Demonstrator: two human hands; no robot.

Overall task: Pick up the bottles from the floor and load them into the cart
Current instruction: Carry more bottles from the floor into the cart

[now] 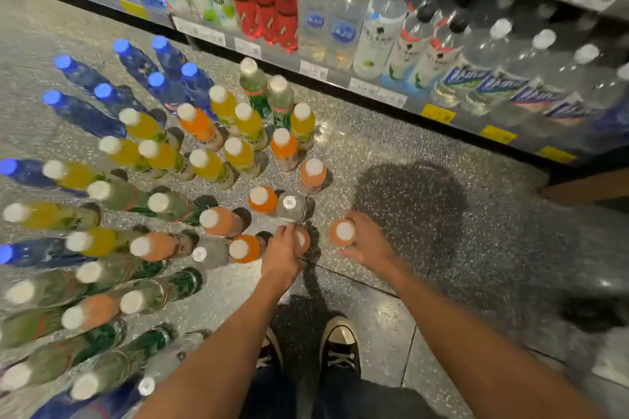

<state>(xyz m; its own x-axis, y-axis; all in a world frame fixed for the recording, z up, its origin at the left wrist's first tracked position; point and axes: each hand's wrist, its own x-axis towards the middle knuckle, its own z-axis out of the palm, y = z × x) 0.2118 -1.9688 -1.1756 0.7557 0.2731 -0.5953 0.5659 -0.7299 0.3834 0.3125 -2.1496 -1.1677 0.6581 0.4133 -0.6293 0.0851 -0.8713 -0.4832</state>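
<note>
- Bottles of clear plastic stand upright in a crowd on the speckled grey terrazzo floor (401,153), filling the left and middle of the view.
- Far left: blue-capped dark blue bottles (81,112), with yellow drinks under white caps (143,126) just beside them, and green-labelled clear bottles (112,360) nearer the bottom edge.
- Middle: orange drinks with white caps (218,219) cluster near the hands.
- Left hand (280,257): its grip is curled over the top of one orange bottle (302,240), fingers covering most of the cap.
- Right hand (367,241): its grip wraps round the neck of a separate orange white-capped bottle (343,231), which stands apart from the crowd; thumb on the near side, fingers on the far side.
- Below the arms, two dark canvas shoes with white toe caps (340,340) rest on the floor.
- Right and top: a store shelf (374,85) carries rows of clear and red bottles, with price tags along its edge.
</note>
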